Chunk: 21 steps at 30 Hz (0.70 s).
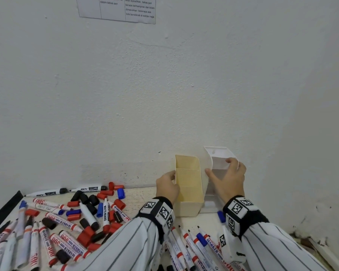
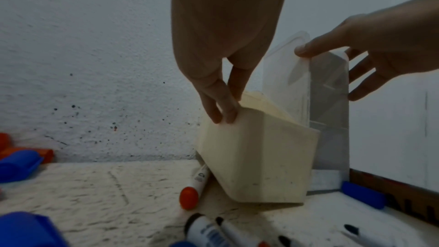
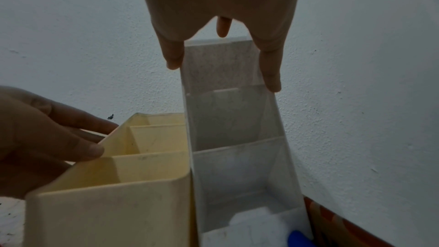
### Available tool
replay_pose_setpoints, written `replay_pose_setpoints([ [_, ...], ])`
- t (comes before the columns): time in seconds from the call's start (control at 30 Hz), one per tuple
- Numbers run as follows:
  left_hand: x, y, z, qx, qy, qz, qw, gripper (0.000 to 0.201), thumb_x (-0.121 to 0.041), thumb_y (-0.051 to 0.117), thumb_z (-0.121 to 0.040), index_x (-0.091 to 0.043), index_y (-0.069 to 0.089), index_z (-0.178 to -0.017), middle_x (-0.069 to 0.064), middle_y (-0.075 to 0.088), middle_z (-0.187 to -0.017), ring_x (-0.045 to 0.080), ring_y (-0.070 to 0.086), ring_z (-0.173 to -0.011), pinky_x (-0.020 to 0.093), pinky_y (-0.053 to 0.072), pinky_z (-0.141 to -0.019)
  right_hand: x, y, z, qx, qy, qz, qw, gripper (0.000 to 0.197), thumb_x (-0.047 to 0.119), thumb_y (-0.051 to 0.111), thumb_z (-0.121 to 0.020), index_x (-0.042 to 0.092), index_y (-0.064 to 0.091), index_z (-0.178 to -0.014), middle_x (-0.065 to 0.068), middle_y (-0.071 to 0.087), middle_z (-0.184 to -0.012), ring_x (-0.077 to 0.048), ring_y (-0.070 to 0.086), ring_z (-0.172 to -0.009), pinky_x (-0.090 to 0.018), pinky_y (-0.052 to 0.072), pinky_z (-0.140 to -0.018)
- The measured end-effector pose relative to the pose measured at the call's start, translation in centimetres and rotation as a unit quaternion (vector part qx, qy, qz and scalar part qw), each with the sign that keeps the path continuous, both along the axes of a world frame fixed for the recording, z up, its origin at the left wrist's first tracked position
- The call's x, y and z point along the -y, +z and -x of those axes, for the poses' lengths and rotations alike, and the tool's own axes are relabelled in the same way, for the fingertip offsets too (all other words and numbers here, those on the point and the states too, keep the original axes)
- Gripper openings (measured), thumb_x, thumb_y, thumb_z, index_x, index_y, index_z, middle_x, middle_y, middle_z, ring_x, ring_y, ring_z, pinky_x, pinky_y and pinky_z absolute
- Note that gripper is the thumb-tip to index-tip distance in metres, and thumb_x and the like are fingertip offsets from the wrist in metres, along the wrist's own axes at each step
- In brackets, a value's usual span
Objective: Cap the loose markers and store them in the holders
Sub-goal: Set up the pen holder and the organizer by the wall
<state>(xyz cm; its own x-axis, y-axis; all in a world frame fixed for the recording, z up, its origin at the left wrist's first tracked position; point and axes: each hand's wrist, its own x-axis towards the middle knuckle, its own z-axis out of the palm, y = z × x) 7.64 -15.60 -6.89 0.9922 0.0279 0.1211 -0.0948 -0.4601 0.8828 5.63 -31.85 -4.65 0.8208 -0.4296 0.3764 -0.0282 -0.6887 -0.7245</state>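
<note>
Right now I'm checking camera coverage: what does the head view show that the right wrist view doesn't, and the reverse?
Only the head view shows the pile of loose markers and caps on the table, the printed sheet on the wall, and both striped sleeves.

Only the right wrist view looks down into the white holder, showing its stepped dividers and a blue cap beside its base.

Both show the cream holder standing directly left of the white one, with the left hand on the cream holder's wall and the right hand gripping the white holder's top.
</note>
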Motion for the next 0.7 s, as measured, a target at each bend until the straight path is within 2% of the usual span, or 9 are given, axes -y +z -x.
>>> replay_pose_setpoints([
  [0.1, -0.8, -0.3, -0.1, -0.011, -0.015, -0.010, 1.000, 0.046, -0.006, 0.060, -0.085, -0.016, 0.054, -0.130, 0.005, 0.060, -0.125, 0.012, 0.055, -0.111, 0.015, 0.038, -0.087, -0.1, 0.1, -0.3, -0.014, 0.002, 0.006, 1.000, 0.066, 0.040, 0.071, -0.076, 0.014, 0.035, -0.125, -0.012, 0.024, -0.137, -0.034, 0.036, -0.119, -0.040, 0.039, -0.092],
  [0.2, -1.1, -0.2, 0.2, -0.030, -0.026, -0.023, 0.999, 0.052, -0.007, 0.052, -0.090, -0.020, 0.040, -0.139, 0.006, 0.053, -0.131, 0.009, 0.051, -0.106, 0.015, 0.038, -0.081, -0.5, 0.2, -0.7, -0.023, 0.011, 0.010, 1.000, 0.065, 0.038, 0.070, -0.077, 0.017, 0.033, -0.127, -0.012, 0.021, -0.139, -0.036, 0.034, -0.120, -0.041, 0.039, -0.092],
  [0.3, -1.0, -0.3, 0.4, -0.035, -0.057, -0.020, 0.998, 0.052, -0.003, 0.046, -0.093, -0.018, 0.037, -0.141, 0.010, 0.054, -0.132, 0.020, 0.050, -0.119, 0.023, 0.044, -0.087, -0.6, 0.1, -0.9, -0.023, 0.015, -0.002, 1.000, 0.069, 0.036, 0.070, -0.077, 0.018, 0.030, -0.130, -0.013, 0.018, -0.141, -0.037, 0.031, -0.122, -0.043, 0.039, -0.094],
  [0.37, -1.2, -0.6, 0.3, -0.046, -0.062, -0.008, 0.997, 0.054, -0.005, 0.048, -0.092, -0.019, 0.035, -0.143, 0.010, 0.052, -0.134, 0.021, 0.048, -0.123, 0.025, 0.043, -0.094, -0.4, 0.1, -1.0, -0.017, 0.024, -0.014, 0.999, 0.072, 0.035, 0.072, -0.076, 0.016, 0.030, -0.132, -0.012, 0.018, -0.142, -0.036, 0.031, -0.124, -0.043, 0.037, -0.097],
  [0.4, -1.4, -0.8, 0.2, -0.057, -0.060, 0.010, 0.997, 0.056, -0.008, 0.050, -0.092, -0.021, 0.033, -0.144, 0.009, 0.050, -0.136, 0.020, 0.047, -0.125, 0.029, 0.043, -0.100, -0.3, 0.0, -1.1, -0.013, 0.029, -0.018, 0.999, 0.073, 0.035, 0.072, -0.076, 0.016, 0.030, -0.132, -0.012, 0.018, -0.141, -0.036, 0.031, -0.124, -0.042, 0.036, -0.098],
  [0.47, -1.6, -1.2, 0.2, -0.068, -0.054, 0.042, 0.995, 0.058, -0.012, 0.054, -0.091, -0.025, 0.034, -0.143, 0.007, 0.049, -0.137, 0.018, 0.046, -0.126, 0.037, 0.042, -0.103, -0.2, -0.1, -1.1, -0.006, 0.036, -0.017, 0.999, 0.072, 0.034, 0.074, -0.075, 0.016, 0.031, -0.130, -0.012, 0.020, -0.139, -0.034, 0.032, -0.123, -0.040, 0.035, -0.098],
  [0.6, -1.6, -1.3, -0.3, -0.047, -0.030, 0.007, 0.998, 0.049, -0.007, 0.053, -0.089, -0.013, 0.043, -0.136, 0.007, 0.053, -0.132, 0.017, 0.049, -0.120, 0.027, 0.042, -0.099, -0.6, -0.3, -1.3, -0.010, 0.041, -0.008, 0.999, 0.069, 0.030, 0.075, -0.074, 0.013, 0.033, -0.127, -0.014, 0.022, -0.135, -0.035, 0.033, -0.120, -0.039, 0.036, -0.096],
  [0.7, -1.2, -1.0, -0.4, -0.026, -0.020, -0.012, 0.999, 0.038, 0.001, 0.048, -0.088, -0.009, 0.055, -0.125, 0.008, 0.060, -0.123, 0.016, 0.054, -0.112, 0.015, 0.038, -0.084, -1.0, -0.3, -1.6, -0.023, 0.050, 0.001, 0.999, 0.068, 0.032, 0.073, -0.076, 0.011, 0.033, -0.127, -0.015, 0.021, -0.134, -0.035, 0.033, -0.121, -0.040, 0.036, -0.098],
])
